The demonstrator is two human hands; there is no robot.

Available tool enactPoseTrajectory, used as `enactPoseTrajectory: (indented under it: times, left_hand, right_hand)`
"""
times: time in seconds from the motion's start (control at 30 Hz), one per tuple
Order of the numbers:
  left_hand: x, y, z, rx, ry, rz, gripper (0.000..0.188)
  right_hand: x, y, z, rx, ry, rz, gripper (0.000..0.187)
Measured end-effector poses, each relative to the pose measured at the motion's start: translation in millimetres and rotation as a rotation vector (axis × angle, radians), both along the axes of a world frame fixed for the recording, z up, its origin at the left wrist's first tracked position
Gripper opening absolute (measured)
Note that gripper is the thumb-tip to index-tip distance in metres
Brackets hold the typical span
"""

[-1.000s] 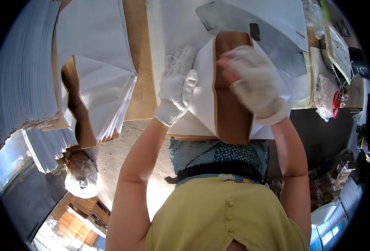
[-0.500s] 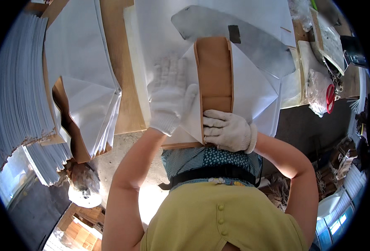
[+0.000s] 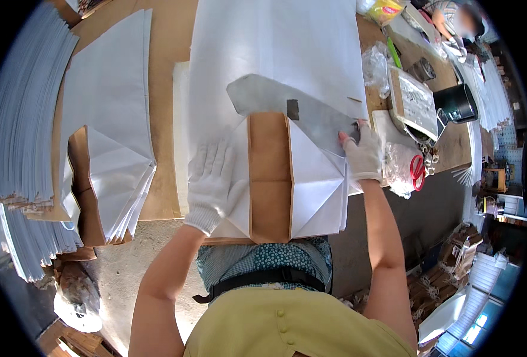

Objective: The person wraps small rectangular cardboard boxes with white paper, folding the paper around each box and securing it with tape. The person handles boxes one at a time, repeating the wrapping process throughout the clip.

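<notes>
A white paper bag with a brown inside (image 3: 270,178) lies in front of me, its bottom end opened into a flat folded shape with white triangular flaps. My left hand (image 3: 211,184), in a white knitted glove, rests flat and open on the bag's left flap. Just beyond the brown strip lies a long grey flat plate (image 3: 263,98) with a small dark patch, on top of the white paper. My right hand (image 3: 364,153), gloved with bare thumb and fingertip showing, closes around the plate's right end. The underside of that grip is hidden.
Folded white bags (image 3: 117,113) lie to the left, beside a tall stack of white paper (image 3: 22,113). On the right are red-handled scissors (image 3: 417,172), clear plastic bags (image 3: 377,68), a board (image 3: 415,101) and a black cup-like container (image 3: 457,103). Another person (image 3: 454,21) is at the far right.
My right hand has left the brown strip and moved right and away from me to the grey plate's end. My left hand stays flat on the flap. The whole view has shifted.
</notes>
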State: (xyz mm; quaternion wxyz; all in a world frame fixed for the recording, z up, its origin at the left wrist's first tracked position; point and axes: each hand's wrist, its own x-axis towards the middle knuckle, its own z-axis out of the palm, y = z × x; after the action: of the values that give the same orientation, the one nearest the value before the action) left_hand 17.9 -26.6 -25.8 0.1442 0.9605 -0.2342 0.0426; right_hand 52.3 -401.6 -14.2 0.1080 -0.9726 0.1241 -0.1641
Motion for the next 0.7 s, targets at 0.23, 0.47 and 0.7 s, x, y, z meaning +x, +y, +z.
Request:
enactPoseTrajectory:
  times: [0.23,0.47,0.7]
  left_hand:
    - [-33,25,-9,-0.051,0.013,0.058,0.068]
    - [-37,43,10,-0.339,0.138,0.151,0.052]
    - [-3,87,10,-0.378,0.19,-0.134,0.037]
  right_hand:
    - [-38,-76,28,1.04,-0.186,-0.109,0.045]
    - [-80,-79,-1,1.081,0.324,0.05,0.038]
    - [-48,19,25,0.6,0.457,0.022,0.029]
